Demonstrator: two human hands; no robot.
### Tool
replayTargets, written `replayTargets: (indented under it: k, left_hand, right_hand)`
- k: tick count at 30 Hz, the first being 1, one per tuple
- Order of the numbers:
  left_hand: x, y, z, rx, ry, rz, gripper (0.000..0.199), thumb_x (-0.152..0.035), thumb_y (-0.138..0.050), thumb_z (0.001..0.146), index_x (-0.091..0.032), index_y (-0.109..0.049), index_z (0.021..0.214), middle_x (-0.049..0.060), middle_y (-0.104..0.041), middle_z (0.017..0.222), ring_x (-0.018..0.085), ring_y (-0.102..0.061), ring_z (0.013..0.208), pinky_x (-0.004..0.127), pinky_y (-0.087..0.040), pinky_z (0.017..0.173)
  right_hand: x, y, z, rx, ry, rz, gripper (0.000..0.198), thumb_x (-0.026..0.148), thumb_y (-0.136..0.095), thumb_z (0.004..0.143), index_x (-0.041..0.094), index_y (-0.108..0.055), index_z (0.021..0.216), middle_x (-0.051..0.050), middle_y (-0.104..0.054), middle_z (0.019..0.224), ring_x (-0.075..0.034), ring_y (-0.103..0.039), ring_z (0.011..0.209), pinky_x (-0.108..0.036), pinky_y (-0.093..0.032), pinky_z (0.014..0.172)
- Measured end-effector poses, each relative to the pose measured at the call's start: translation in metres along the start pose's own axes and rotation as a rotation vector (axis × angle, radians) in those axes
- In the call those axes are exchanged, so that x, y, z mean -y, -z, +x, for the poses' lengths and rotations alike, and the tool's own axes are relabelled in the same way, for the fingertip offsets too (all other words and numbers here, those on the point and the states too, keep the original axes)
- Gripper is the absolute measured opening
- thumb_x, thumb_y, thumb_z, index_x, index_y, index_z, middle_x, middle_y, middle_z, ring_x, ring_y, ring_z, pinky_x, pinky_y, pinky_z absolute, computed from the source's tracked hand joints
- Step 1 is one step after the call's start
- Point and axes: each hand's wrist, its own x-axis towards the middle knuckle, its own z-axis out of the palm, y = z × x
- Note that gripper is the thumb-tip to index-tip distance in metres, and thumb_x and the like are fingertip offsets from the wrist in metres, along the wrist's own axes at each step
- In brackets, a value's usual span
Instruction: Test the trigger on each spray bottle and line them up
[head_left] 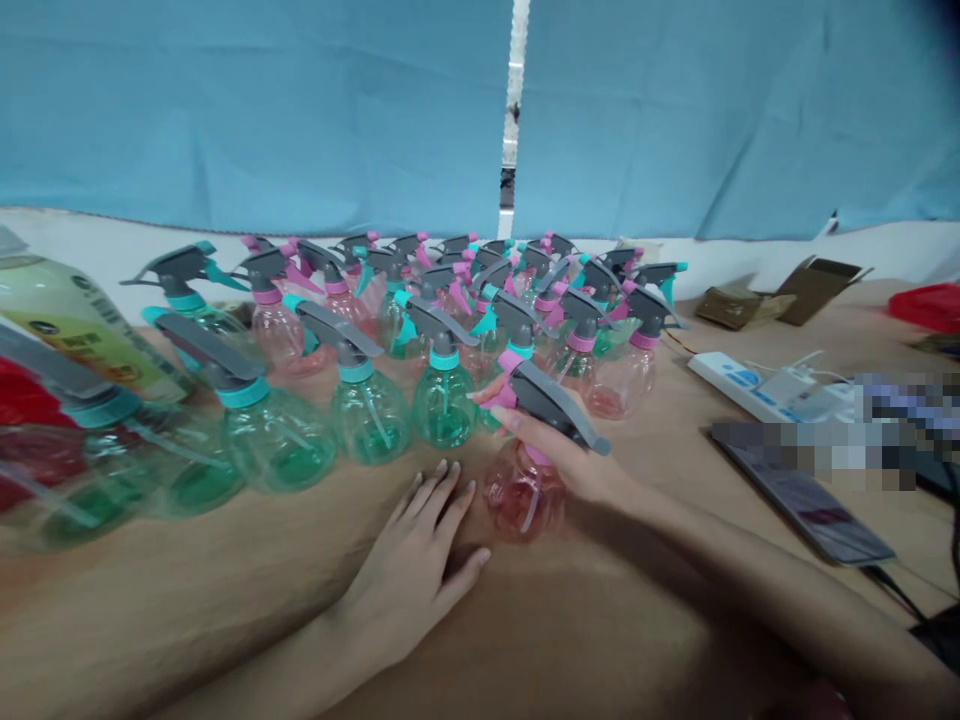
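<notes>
My right hand (566, 450) is wrapped round the neck of a pink spray bottle (519, 500), whose grey trigger head with a pink nozzle points to the left. This bottle stands on the wooden table, clear pink and upright. Flat on the tabletop to its left lies my left hand (420, 550), fingers spread and holding nothing. Just beyond its fingertips are a green spray bottle (444, 410) and another green spray bottle (370, 420), both with teal collars. The fingers of my right hand are partly hidden behind the trigger head.
Several more pink and green spray bottles (285, 335) crowd the back and left of the table (480, 640). A large labelled bottle (82, 320) stands at far left. On the right are a phone (802, 490), a white power strip (739, 385) and an open cardboard box (821, 290).
</notes>
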Motion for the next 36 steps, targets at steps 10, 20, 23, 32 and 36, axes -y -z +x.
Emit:
replayTargets:
  k: [10, 20, 23, 32, 36]
  left_hand:
    - [0.001, -0.002, 0.0003, 0.001, -0.002, 0.023, 0.058, -0.051, -0.039, 0.095, -0.01, -0.044, 0.135, 0.015, -0.041, 0.144, 0.029, -0.036, 0.133, 0.047, -0.032, 0.107]
    - [0.0008, -0.0012, 0.0006, -0.004, -0.009, 0.023, 0.057, -0.051, -0.038, 0.095, -0.01, -0.044, 0.135, 0.015, -0.042, 0.143, 0.028, -0.037, 0.132, 0.046, -0.031, 0.107]
    - [0.0008, -0.0015, 0.0003, 0.002, -0.007, 0.015, 0.058, -0.051, -0.039, 0.095, -0.01, -0.044, 0.135, 0.015, -0.041, 0.143, 0.028, -0.036, 0.133, 0.046, -0.031, 0.107]
    - [0.0005, -0.0003, 0.0007, -0.008, -0.003, -0.007, 0.057, -0.05, -0.04, 0.095, -0.01, -0.045, 0.135, 0.015, -0.041, 0.143, 0.028, -0.036, 0.133, 0.046, -0.03, 0.108]
    - [0.0003, -0.0002, 0.0003, 0.004, -0.001, -0.011, 0.057, -0.05, -0.039, 0.095, -0.01, -0.044, 0.135, 0.015, -0.041, 0.144, 0.029, -0.035, 0.134, 0.047, -0.03, 0.108]
  right_hand:
    - [-0.0021, -0.0015, 0.0013, -0.014, 0.024, 0.007, 0.013, 0.03, -0.058, 0.087, 0.023, -0.058, 0.098, 0.0, -0.06, 0.091, -0.015, -0.057, 0.085, -0.03, -0.043, 0.08]
    - [-0.0027, -0.001, 0.0017, -0.008, 0.013, 0.034, 0.015, 0.03, -0.058, 0.087, 0.024, -0.058, 0.1, 0.0, -0.059, 0.094, -0.014, -0.055, 0.082, -0.032, -0.044, 0.085]
    - [-0.0016, -0.0009, 0.001, -0.005, -0.003, 0.031, 0.015, 0.031, -0.058, 0.087, 0.024, -0.058, 0.101, 0.0, -0.059, 0.094, -0.015, -0.055, 0.082, -0.033, -0.044, 0.085]
    - [-0.0019, 0.0001, 0.0009, 0.001, 0.007, 0.01, 0.016, 0.03, -0.058, 0.087, 0.024, -0.058, 0.102, -0.001, -0.061, 0.097, -0.017, -0.058, 0.091, -0.031, -0.045, 0.081]
    - [-0.0014, -0.0001, 0.0002, 0.001, -0.001, -0.004, 0.017, 0.032, -0.058, 0.086, 0.024, -0.058, 0.101, -0.001, -0.061, 0.096, -0.016, -0.058, 0.087, -0.031, -0.046, 0.078]
